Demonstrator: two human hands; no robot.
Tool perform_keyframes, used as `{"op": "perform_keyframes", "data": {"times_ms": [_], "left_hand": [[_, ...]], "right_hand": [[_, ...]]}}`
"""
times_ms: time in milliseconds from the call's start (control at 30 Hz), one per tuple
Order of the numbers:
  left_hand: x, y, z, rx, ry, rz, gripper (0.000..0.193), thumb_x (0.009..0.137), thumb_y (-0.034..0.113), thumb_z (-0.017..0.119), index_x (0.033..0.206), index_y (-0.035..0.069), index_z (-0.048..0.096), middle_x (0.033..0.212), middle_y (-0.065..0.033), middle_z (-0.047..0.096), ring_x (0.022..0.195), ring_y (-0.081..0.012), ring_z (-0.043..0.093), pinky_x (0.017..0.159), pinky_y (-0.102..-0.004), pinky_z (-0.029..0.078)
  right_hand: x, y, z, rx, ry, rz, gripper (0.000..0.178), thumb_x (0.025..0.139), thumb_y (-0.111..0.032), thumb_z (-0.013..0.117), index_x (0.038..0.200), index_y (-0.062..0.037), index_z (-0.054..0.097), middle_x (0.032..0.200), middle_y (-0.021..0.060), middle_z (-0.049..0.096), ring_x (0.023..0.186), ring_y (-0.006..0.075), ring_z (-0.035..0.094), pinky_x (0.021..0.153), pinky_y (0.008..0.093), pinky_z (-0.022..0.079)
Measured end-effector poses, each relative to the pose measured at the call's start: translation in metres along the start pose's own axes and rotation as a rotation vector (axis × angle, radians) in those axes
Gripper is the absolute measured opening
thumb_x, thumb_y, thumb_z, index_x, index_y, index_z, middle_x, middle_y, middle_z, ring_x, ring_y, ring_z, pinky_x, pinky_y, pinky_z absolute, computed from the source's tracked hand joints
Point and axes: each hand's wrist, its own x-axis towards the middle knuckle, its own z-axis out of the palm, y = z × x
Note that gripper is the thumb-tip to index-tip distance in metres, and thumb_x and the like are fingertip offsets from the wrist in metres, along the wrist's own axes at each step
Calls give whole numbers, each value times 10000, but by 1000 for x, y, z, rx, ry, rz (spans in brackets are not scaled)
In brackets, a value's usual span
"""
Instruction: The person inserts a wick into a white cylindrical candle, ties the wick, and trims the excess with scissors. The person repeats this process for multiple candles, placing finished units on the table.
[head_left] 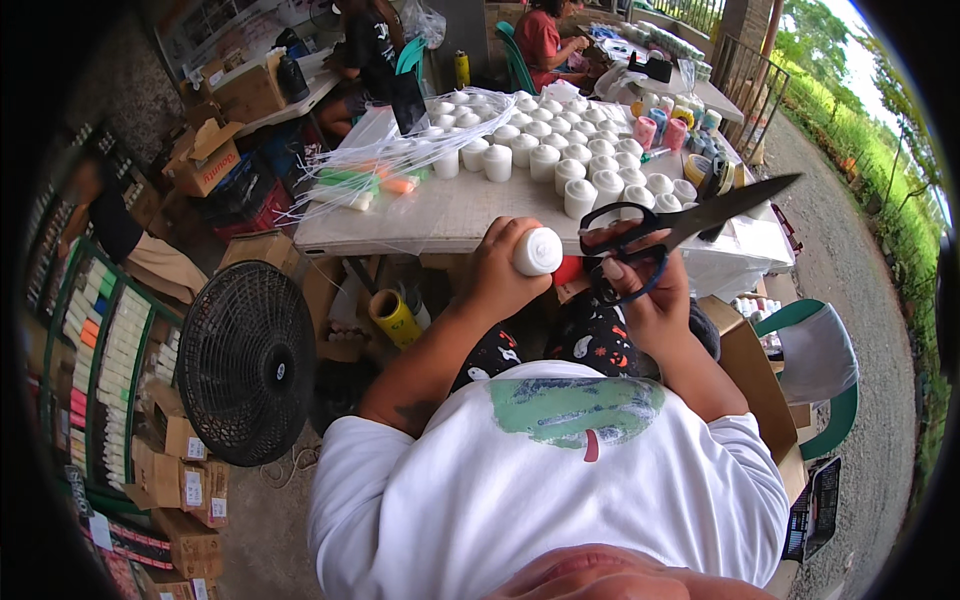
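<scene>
My left hand (pixel 490 268) is wrapped round a short white candle (pixel 538 251), its round end turned up toward me. Scissors (pixel 728 212) with dark handles are in my right hand (pixel 652 290), fingers through the loops. Their blades point up and to the right, apart from the candle. Both hands are in front of the near edge of a pale table (pixel 440 228). Rows of similar white candles (pixel 545 160) with domed tops stand on it. A bundle of thin white strands (pixel 345 165), probably wicks, lies at its left over orange and green pieces.
Coloured spools (pixel 675 134) stand at the table's right. A black fan (pixel 245 365) is at my left, near cardboard boxes (pixel 165 475) and a rack of coloured candles (pixel 100 340). A green chair (pixel 840 410) is at my right. Other people (pixel 555 45) are around the workspace.
</scene>
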Motion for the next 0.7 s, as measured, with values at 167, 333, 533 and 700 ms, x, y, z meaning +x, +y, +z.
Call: {"op": "perform_keyframes", "data": {"times_ms": [167, 333, 533, 700], "left_hand": [[8, 3, 3, -12, 12, 58, 517, 577, 37, 747, 1055, 77, 555, 971, -112, 582, 916, -324, 598, 784, -399, 492], [4, 15, 1, -31, 0, 55, 507, 575, 35, 737, 1046, 95, 559, 966, -101, 584, 906, -312, 607, 783, -397, 496], [0, 3, 0, -29, 15, 72, 492, 602, 80, 751, 1050, 100, 551, 1001, -121, 562, 944, -345, 595, 776, -429, 505], [4, 5, -4, 1, 11, 85, 494, 605, 85, 744, 1060, 96, 551, 1001, -125, 565, 928, -347, 596, 776, -426, 507]], "right_hand": [[-1, 10, 7, 0, -79, 300, 327, 899, 18, 571, 1194, -17, 436, 1139, 83, 589, 1037, 115, 561, 875, 251, 447], [-10, -1, 11, -43, 39, -71, 276, 884, 58, 562, 1123, -17, 447, 1153, 129, 560, 1083, 209, 564, 888, 307, 472], [0, -18, 13, 55, 85, -95, 276, 886, 26, 586, 1132, -33, 475, 1099, 76, 584, 1047, 124, 553, 844, 256, 464], [2, -20, 10, 118, 56, 39, 276, 871, -14, 630, 1116, -30, 505, 1090, 77, 596, 1074, 158, 557, 924, 311, 439]]}}
